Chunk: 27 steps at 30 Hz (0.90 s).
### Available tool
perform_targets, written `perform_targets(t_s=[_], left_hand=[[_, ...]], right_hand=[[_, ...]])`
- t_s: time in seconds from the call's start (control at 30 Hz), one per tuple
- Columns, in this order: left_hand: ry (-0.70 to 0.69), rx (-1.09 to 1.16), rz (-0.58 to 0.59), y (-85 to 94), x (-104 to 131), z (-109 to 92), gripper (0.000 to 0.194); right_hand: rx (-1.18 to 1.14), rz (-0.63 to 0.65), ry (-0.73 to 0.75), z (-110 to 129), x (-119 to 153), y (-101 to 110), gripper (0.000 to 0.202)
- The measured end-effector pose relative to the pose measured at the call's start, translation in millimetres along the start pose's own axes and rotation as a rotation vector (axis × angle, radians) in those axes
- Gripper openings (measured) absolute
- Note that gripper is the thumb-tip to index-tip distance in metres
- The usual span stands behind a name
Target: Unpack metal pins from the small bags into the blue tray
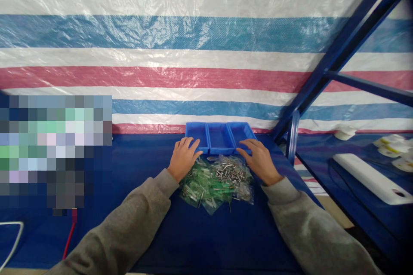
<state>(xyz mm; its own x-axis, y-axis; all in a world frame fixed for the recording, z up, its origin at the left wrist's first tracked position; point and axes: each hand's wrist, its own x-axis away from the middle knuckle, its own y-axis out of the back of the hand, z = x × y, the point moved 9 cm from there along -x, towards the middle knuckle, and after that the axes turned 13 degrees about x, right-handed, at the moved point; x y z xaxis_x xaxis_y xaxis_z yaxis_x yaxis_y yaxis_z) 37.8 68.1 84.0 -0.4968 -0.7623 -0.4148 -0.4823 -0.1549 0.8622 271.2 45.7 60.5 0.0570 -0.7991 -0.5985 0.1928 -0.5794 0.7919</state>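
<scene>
Head view: two bare hands hover open-fingered around bagged metal parts before a blue tray

At far left, a white curved tube point(17, 240) and a red cord point(69, 238) lie on the blue table point(206, 249), below a pixelated block. The left hand point(183, 158), in a grey sleeve point(138, 208), has its fingers spread and thumb apart, by the tray's left front corner; whether it touches is unclear. Just beside it, green-tinted plastic bags point(201, 182) lie in the middle of the table. Behind them stands the blue tray point(220, 136), with three compartments side by side, against a striped sheet point(193, 34). Adjoining the green bags on the right is a clear bag point(230, 172) of slim metal pieces. The right hand point(260, 162) curves beside it, thumb and fingers parted, near the tray's right compartment; contact cannot be told. Farther right, a blue metal frame point(318, 77) slants upward, and a white oblong device point(371, 178) rests on a second table point(358, 219).
</scene>
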Motion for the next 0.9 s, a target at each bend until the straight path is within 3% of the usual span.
perform_targets(t_s=[0.07, 0.13, 0.27, 0.33, 0.47, 0.73, 0.9], left_hand=[[0.001, 0.046, -0.041, 10.5, 16.4, -6.8, 0.041], [-0.007, 0.109, 0.026, 10.9, 36.9, -15.8, 0.047], [0.024, 0.147, 0.193, -3.1, 75.8, -28.7, 0.085], [0.042, 0.138, 0.236, -13.4, 86.1, -31.5, 0.096], [0.021, 0.124, 0.262, -31.7, 87.6, -36.1, 0.104], [-0.006, 0.119, 0.252, -40.5, 80.6, -39.6, 0.101], [-0.006, 0.1, 0.248, -42.3, 75.4, -37.7, 0.096]], right_hand=[[-0.035, -0.016, -0.001, -0.2, 7.7, 10.6, 0.033], [-0.048, -0.026, -0.021, -3.4, 19.4, 19.6, 0.032], [-0.016, 0.086, -0.054, -6.1, 49.1, 16.8, 0.038], [0.005, 0.188, -0.023, 1.9, 63.7, 6.9, 0.058], [0.021, 0.334, 0.078, 26.9, 83.3, -8.1, 0.086], [-0.016, 0.459, 0.115, 46.0, 90.2, -11.4, 0.098], [0.039, 0.449, 0.165, 63.9, 91.5, -9.7, 0.105]])
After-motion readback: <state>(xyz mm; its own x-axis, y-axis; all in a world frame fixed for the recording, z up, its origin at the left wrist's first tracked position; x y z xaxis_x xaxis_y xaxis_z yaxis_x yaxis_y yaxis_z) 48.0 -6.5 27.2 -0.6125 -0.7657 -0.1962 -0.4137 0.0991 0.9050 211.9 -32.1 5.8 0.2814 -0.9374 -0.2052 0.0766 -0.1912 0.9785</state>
